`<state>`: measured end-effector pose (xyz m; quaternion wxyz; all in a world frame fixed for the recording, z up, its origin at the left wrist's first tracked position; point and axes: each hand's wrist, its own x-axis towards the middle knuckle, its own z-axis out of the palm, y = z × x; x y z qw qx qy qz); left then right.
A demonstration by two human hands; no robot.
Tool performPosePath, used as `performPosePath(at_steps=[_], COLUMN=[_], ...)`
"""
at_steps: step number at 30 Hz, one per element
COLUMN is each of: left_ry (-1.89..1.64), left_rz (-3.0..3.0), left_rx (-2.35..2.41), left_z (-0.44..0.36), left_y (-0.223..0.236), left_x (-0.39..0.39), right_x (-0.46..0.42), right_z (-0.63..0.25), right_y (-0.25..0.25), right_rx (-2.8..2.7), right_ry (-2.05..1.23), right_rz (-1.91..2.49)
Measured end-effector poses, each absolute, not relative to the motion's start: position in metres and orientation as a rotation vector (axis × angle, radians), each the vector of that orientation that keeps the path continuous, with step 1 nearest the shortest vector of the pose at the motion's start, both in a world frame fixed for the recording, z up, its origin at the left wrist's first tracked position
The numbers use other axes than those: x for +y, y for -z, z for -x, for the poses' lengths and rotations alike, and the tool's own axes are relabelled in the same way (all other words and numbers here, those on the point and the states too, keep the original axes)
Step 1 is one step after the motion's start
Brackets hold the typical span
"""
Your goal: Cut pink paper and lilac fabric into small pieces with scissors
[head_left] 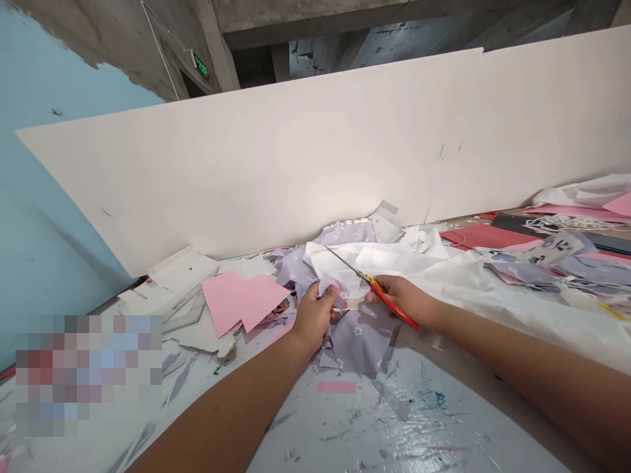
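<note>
Under seemingly concrete beams (315,20), lilac fabric scraps (359,341) on paint-spattered table (345,427)

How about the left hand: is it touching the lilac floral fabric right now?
Touching. The head view shows the left hand closed on the lilac floral fabric, with no gap between them.
</note>
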<state>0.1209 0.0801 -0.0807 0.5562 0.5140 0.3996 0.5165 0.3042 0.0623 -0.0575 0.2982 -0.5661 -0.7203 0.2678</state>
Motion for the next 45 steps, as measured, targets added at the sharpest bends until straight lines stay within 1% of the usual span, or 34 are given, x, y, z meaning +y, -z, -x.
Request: performPosePath(at_steps=[3,6,16,19,23,33,45], left_ry=[-1.226,-1.233,-1.233,-1.224,-1.224,-1.235,-1.238], left_rz=[-1.201,-1.191,-1.170,-1.157,-1.147,-1.168,-1.168], left_rx=[0.946,0.949,0.968,0.974,0.978,0.951,0.943], left_z=[-0.121,-0.122,-0.122,-0.122,-0.122,-0.122,-0.121], left_y=[0.080,0.079,0.076,0.075,0.074,0.076,0.077], left_x=[0.081,0.081,0.079,0.079,0.078,0.079,0.079], right_x=[0.061,0.060,0.051,0.050,0.050,0.053,0.052], right_z=[-0.304,-0.307,-0.309,-0.306,-0.304,-0.304,-0.307], right_y=[0.052,0.046,0.040,0.041,0.042,0.043,0.043], right_rx=[-1.877,-1.878,-2.218,-2.277,-2.290,-2.282,-2.303], right_ry=[-0.767,-0.755,-0.449,-0.375,-0.389,-0.308,-0.284], right_rz=[1.452,1.422,1.643,1.611,1.559,1.624,1.629])
